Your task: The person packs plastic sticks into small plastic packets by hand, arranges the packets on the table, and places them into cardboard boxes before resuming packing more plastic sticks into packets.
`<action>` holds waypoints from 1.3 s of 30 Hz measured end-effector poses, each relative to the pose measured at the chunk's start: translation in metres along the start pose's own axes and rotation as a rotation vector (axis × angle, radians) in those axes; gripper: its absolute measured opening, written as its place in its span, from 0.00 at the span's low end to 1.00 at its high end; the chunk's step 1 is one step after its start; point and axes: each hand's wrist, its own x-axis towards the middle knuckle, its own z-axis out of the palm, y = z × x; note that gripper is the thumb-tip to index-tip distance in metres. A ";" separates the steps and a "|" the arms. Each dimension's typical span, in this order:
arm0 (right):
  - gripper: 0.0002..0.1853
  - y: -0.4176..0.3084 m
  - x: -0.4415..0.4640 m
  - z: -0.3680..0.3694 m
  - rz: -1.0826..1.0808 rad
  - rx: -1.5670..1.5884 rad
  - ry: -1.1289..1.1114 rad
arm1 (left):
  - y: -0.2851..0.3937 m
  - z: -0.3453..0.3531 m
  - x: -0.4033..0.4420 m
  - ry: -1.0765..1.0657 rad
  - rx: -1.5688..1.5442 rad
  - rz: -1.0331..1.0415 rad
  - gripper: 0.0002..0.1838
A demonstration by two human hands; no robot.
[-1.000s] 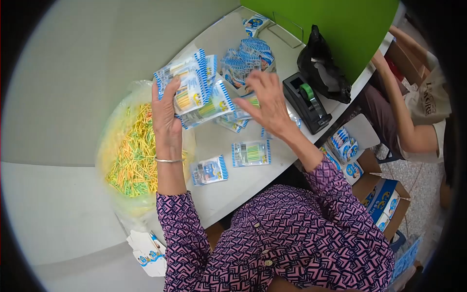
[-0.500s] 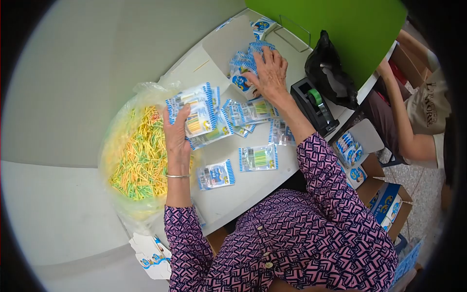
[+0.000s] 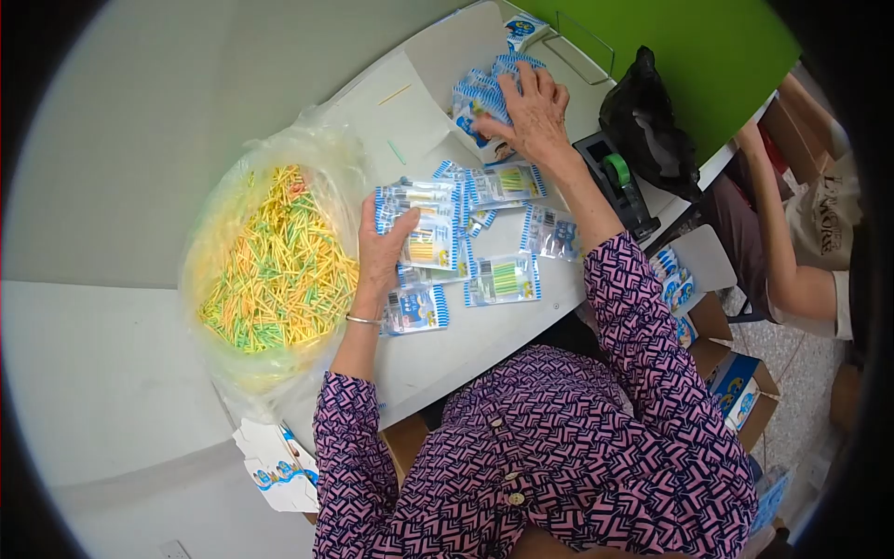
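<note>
My left hand (image 3: 380,250) grips a stack of clear packets (image 3: 424,219) with blue-striped ends and small coloured sticks inside, thumb on top. My right hand (image 3: 537,116) rests with spread, bent fingers on blue-striped packets (image 3: 480,93) heaped by a raised white flap (image 3: 475,39); its palm side is hidden. Between the hands lie more packets (image 3: 510,184). Nearer me are a packet of green sticks (image 3: 504,278), another packet (image 3: 416,309) below my left hand, and one (image 3: 551,233) to the right.
A large clear bag (image 3: 279,270) of loose yellow, green and orange sticks stands left. A black tape dispenser (image 3: 619,182) and a black plastic bag (image 3: 652,130) are at right. Loose sticks lie on the white table (image 3: 372,140). Cartons (image 3: 745,391) and another person's arm (image 3: 778,214) are beyond.
My left hand has moved right with its stack, now over the other packets and nearer the green-stick packet. My right hand stays on the heaped packets. The view has shifted slightly.
</note>
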 end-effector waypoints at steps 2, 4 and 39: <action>0.38 0.002 0.001 0.001 -0.009 -0.013 0.002 | -0.006 -0.003 0.003 0.003 -0.006 0.002 0.30; 0.40 0.000 0.003 -0.002 -0.021 -0.020 -0.007 | -0.010 -0.008 0.003 -0.028 0.117 0.028 0.34; 0.19 -0.014 -0.098 -0.049 -0.061 0.322 -0.285 | -0.040 0.002 0.016 -0.020 1.374 0.611 0.37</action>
